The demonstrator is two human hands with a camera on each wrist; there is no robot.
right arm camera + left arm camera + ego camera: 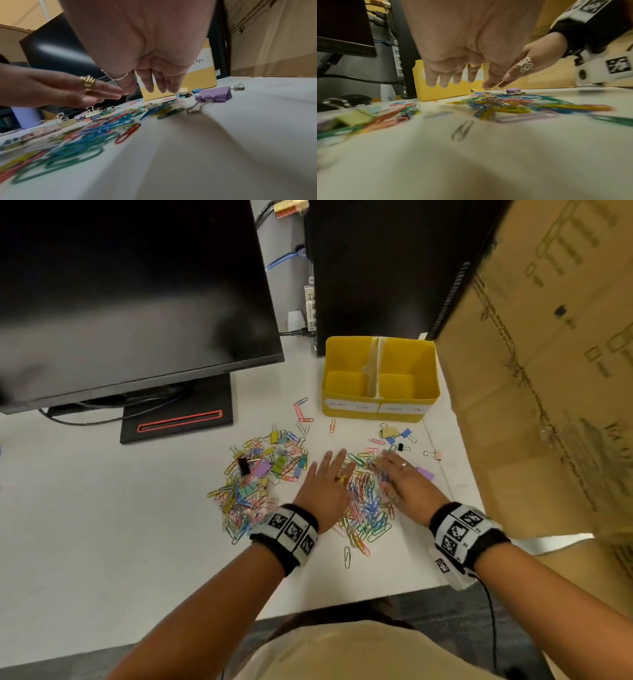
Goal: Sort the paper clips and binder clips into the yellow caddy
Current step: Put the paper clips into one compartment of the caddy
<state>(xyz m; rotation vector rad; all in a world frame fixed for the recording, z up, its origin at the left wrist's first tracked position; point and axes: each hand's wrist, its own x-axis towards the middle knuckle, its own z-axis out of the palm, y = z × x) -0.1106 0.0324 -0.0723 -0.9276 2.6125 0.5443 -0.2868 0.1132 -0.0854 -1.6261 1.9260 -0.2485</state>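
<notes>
The yellow caddy (380,409) stands at the back of the white table with two empty compartments, labelled binder clips on the left and paper clips on the right. A heap of coloured paper clips (366,508) lies between my hands. My left hand (329,474) is flat with straight fingers on the heap's left side. On its right side is my right hand (397,470), also flat. Both hover low and hold nothing (453,75) (154,83). A purple binder clip (216,94) lies just right of my right hand. A mixed pile of paper and binder clips (260,477) lies further left.
A few binder clips (397,436) lie in front of the caddy. A black monitor (137,285) on its stand base (178,419) fills the back left. A black computer tower (376,268) stands behind the caddy. A big cardboard box (548,371) walls the right.
</notes>
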